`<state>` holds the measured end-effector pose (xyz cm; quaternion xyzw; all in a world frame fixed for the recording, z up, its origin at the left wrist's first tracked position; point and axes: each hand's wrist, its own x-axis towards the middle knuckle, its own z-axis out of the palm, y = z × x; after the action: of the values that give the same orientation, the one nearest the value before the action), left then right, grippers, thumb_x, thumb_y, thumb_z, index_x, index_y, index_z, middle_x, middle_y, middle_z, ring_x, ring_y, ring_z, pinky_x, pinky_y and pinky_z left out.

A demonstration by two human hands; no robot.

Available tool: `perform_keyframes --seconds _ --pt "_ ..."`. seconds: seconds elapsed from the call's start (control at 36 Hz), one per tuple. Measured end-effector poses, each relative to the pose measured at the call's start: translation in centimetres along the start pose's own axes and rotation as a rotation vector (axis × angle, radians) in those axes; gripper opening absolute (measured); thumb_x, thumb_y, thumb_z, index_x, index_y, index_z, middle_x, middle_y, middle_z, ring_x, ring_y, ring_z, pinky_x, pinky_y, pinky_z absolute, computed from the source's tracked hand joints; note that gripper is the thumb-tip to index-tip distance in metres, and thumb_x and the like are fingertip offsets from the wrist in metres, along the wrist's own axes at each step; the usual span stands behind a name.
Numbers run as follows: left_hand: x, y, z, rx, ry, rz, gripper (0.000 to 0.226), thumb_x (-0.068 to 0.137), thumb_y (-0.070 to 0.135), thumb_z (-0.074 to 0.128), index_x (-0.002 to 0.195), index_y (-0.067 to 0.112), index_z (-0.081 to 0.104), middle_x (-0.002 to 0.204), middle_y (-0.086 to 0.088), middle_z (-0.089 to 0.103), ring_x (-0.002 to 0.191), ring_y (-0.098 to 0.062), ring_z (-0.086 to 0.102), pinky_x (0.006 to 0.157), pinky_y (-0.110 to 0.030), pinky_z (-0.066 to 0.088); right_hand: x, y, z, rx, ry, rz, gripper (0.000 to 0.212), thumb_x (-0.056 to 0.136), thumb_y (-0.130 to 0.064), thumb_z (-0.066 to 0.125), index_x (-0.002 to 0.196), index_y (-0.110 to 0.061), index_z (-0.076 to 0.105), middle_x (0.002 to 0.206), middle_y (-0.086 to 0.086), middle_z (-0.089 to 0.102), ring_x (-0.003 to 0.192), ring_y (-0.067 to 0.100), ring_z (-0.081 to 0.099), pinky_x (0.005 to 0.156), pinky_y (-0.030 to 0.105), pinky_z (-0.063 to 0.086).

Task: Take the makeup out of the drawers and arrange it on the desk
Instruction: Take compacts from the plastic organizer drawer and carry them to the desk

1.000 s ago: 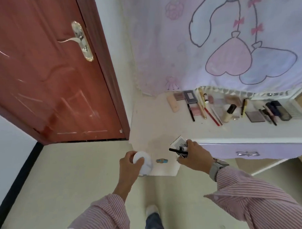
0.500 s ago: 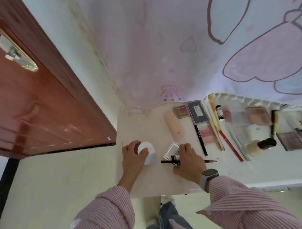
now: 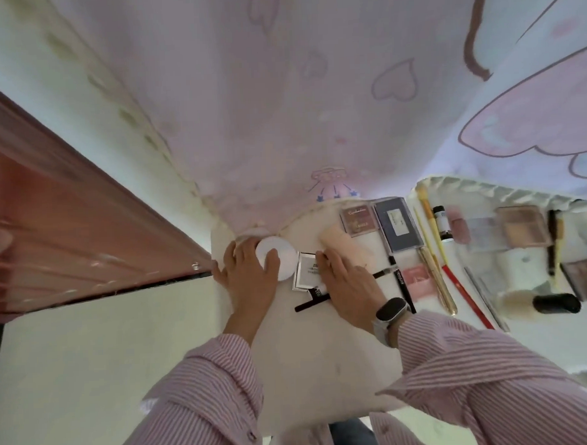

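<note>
A pale curtain (image 3: pixel 281 106) with pink hearts hangs down to the back of the table (image 3: pixel 323 354), and a reddish door (image 3: pixel 69 230) stands just beside the table's left edge. The table top carries the makeup in a row along the back, likely so each piece can be seen at once: a dark blue palette (image 3: pixel 398 223), a small brown palette (image 3: pixel 358 219), a peach tube (image 3: pixel 348 245), a pink compact (image 3: pixel 419 281), gold brushes (image 3: pixel 437 277), a red pencil (image 3: pixel 464 293) and a black-capped bottle (image 3: pixel 538 302) lying on its side further right.

At the open left end, both hands are setting new pieces into the row. The left hand (image 3: pixel 250 277) has its fingers curled round a round white compact (image 3: pixel 275 256), holding it low near the back edge. The right hand (image 3: pixel 347 283) lies with fingers fairly straight, pressing down on a white square box (image 3: pixel 305 272) and a thin black pencil (image 3: pixel 313 303) that pokes out beneath the palm, probably to square them against their neighbours. No drawer shows here.
</note>
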<state>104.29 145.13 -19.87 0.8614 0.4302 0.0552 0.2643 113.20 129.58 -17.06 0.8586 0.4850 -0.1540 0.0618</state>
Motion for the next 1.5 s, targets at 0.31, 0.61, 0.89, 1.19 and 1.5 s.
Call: perform_keyframes --seconds 0.31,0.61,0.89,1.19,1.5 --pt "1.0 0.6 1.5 0.277 -0.01 0.118 0.051 0.09 0.045 0.026 0.112 0.009 0.054 0.107 -0.018 0.057 0.099 -0.037 0.053 0.09 -0.052 0.036 -3.8 -0.6 0.1 0.233 0.074 0.262 0.043 0.073 -0.025 0.074 0.109 -0.01 0.056 0.093 0.005 0.056 0.072 0.022 0.056 0.048 0.028 0.042" --pt "-5.1 -1.5 0.9 0.194 0.04 0.445 0.046 0.083 0.028 0.039 0.125 0.012 0.048 0.131 -0.016 0.049 0.121 -0.034 0.036 0.1 -0.052 0.027 -4.5 -0.4 1.5 0.596 0.09 0.631 0.039 0.095 -0.017 0.046 0.131 -0.009 0.037 0.113 0.012 0.045 0.09 0.032 0.056 0.073 0.039 0.047" --pt "-8.0 -2.0 1.8 0.335 -0.229 0.624 0.058 0.084 0.032 0.035 0.14 0.017 0.032 0.149 -0.007 0.033 0.138 -0.03 0.023 0.106 -0.057 0.015 -5.5 -0.8 1.8 0.767 0.249 0.628 0.051 0.09 -0.01 0.048 0.138 -0.003 0.031 0.131 0.015 0.034 0.109 0.027 0.047 0.089 0.025 0.038" --pt "-8.1 0.3 2.9 0.369 -0.301 0.65 0.055 0.087 0.034 0.028 0.138 0.014 0.034 0.149 -0.008 0.034 0.137 -0.026 0.029 0.099 -0.052 0.025 -6.0 0.9 2.1 0.685 0.304 0.73 0.064 0.077 0.019 0.037 0.135 -0.006 0.031 0.127 0.018 0.033 0.108 0.031 0.039 0.086 0.027 0.037" --pt "-8.1 -0.1 3.2 0.409 -0.32 0.653 0.058 0.088 0.037 0.028 0.141 0.014 0.029 0.152 -0.007 0.026 0.14 -0.026 0.025 0.102 -0.056 0.018 -6.1 1.1 3.3 0.219 0.312 0.549 0.05 0.068 0.009 0.06 0.117 0.0 0.054 0.119 0.018 0.054 0.104 0.033 0.055 0.08 0.041 0.051"
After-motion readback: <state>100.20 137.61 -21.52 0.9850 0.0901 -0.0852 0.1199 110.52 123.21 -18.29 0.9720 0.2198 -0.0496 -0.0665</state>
